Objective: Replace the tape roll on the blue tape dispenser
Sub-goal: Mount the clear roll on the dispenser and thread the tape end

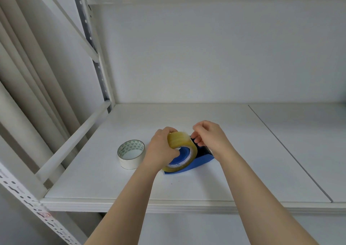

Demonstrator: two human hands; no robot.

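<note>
As left hand (161,149) grips it, roll (178,140) sits on dispenser (201,160).

Head camera, sole view: looking forward and down, seemingly near white shelf board (234,170), centring on blue tape dispenser (202,161).

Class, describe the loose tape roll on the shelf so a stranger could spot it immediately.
On the white shelf board, find the blue plastic tape dispenser carrying a yellowish clear roll. Left of it lies a white roll, flat and unheld, its inner core printed with green triangles.
</note>
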